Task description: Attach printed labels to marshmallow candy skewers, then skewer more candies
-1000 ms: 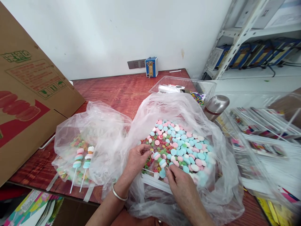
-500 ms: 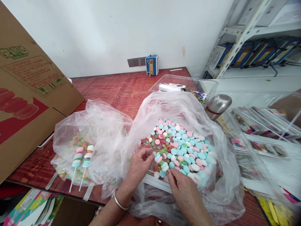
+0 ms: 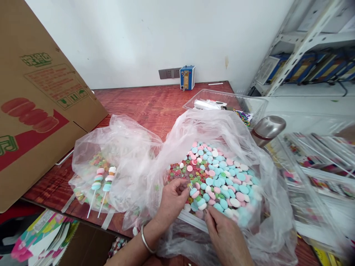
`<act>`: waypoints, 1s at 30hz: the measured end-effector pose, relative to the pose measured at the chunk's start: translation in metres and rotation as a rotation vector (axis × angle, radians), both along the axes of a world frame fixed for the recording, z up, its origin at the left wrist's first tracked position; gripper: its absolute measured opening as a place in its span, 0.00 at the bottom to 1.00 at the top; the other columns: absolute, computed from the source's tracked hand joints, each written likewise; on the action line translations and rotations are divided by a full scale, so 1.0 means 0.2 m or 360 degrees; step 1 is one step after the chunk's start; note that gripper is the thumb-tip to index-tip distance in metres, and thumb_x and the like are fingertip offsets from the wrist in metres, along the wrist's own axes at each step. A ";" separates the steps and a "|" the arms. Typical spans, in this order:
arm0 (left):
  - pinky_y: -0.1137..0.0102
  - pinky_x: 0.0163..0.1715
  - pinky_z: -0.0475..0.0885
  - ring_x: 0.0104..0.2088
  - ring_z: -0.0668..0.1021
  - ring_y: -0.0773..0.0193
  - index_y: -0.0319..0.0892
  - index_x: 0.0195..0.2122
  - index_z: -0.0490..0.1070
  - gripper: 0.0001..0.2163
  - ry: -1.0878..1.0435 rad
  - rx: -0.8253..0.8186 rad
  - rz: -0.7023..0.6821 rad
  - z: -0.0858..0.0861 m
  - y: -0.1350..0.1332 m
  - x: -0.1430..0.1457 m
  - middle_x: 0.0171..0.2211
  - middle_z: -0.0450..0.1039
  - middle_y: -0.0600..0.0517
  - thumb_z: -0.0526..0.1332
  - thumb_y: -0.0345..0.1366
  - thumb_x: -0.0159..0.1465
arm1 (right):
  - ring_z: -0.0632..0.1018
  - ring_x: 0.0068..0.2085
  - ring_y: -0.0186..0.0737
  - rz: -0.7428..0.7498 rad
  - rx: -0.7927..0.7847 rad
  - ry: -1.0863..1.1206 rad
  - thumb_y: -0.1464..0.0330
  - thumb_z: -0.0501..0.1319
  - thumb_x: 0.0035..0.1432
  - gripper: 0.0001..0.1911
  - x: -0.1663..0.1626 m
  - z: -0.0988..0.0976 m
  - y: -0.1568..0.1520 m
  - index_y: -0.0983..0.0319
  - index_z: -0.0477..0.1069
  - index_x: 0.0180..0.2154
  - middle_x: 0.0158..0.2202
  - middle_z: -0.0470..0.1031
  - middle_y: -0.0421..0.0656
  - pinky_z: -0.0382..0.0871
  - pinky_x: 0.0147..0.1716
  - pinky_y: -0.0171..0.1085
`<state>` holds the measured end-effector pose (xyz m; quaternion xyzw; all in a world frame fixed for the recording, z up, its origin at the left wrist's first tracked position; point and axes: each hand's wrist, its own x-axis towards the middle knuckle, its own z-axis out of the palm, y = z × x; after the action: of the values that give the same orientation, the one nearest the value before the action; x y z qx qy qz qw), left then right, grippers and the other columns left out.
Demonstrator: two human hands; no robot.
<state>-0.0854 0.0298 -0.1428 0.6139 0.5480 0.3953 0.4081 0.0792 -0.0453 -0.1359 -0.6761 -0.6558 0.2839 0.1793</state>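
A candy skewer [image 3: 197, 197] with pastel discs and a green ring is tilted above the candy pile. My right hand [image 3: 226, 231] pinches at its lower end; the stick there is hidden. At its upper tip, my left hand [image 3: 176, 195] is closed, with a small yellow ring candy [image 3: 190, 185] at its fingertips. Under both hands lie blue, pink and white candy discs [image 3: 222, 177] and, to their left, red and green ring candies [image 3: 180, 172], inside a clear plastic bag [image 3: 199, 122]. Two finished-looking candy skewers [image 3: 97, 179] rest on another bag [image 3: 119, 129] at left.
A large cardboard box [image 3: 55, 96] stands at left. Behind the bag are a clear plastic tray [image 3: 191, 101] and a steel flask [image 3: 269, 129]. A blue device [image 3: 187, 77] sits by the wall. Metal shelving [image 3: 299, 44] and packed goods [image 3: 310, 151] are at right.
The view has shifted, so everything appears farther right. My left fingers have curled in more at the skewer's tip, where the yellow ring shows. My right hand keeps its pinch.
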 end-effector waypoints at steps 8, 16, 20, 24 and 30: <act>0.66 0.41 0.74 0.39 0.78 0.61 0.44 0.43 0.76 0.12 0.0270 0.0411 -0.0176 0.05 -0.06 0.05 0.38 0.78 0.47 0.56 0.26 0.65 | 0.77 0.24 0.42 -0.0048 0.0232 -0.0167 0.63 0.47 0.67 0.19 0.04 -0.04 -0.04 0.57 0.71 0.29 0.23 0.78 0.43 0.60 0.23 0.35; 0.66 0.47 0.74 0.44 0.79 0.61 0.43 0.56 0.70 0.17 0.0144 0.0332 -0.0253 0.08 -0.05 0.00 0.45 0.78 0.47 0.54 0.27 0.67 | 0.78 0.30 0.39 -0.0250 0.0185 0.0416 0.55 0.50 0.68 0.22 0.05 -0.07 -0.06 0.60 0.74 0.32 0.29 0.79 0.42 0.69 0.30 0.30; 0.60 0.49 0.73 0.48 0.77 0.56 0.41 0.48 0.75 0.13 0.0749 0.0551 -0.0084 0.05 0.07 -0.14 0.45 0.77 0.43 0.53 0.27 0.68 | 0.77 0.30 0.40 -0.0298 0.0158 0.0524 0.52 0.52 0.66 0.23 0.03 -0.06 -0.05 0.61 0.76 0.32 0.28 0.79 0.41 0.70 0.29 0.30; 0.60 0.46 0.72 0.43 0.75 0.55 0.42 0.40 0.77 0.11 0.1143 0.0531 -0.0157 0.03 0.15 -0.22 0.39 0.76 0.45 0.55 0.26 0.66 | 0.77 0.30 0.41 -0.0290 0.0126 0.0553 0.52 0.52 0.66 0.23 0.03 -0.04 -0.03 0.61 0.77 0.34 0.28 0.78 0.41 0.70 0.29 0.30; 0.58 0.44 0.69 0.42 0.73 0.53 0.44 0.39 0.78 0.07 0.1375 0.0471 -0.0229 0.01 0.15 -0.20 0.39 0.75 0.46 0.60 0.30 0.65 | 0.77 0.30 0.41 -0.0224 0.0123 0.0535 0.54 0.52 0.66 0.22 0.02 -0.03 -0.02 0.60 0.76 0.33 0.29 0.79 0.42 0.70 0.30 0.31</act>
<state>-0.1248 0.0600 -0.1416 0.8105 0.5615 0.1480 0.0767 0.0842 -0.0491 -0.1417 -0.6561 -0.5781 0.3541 0.3317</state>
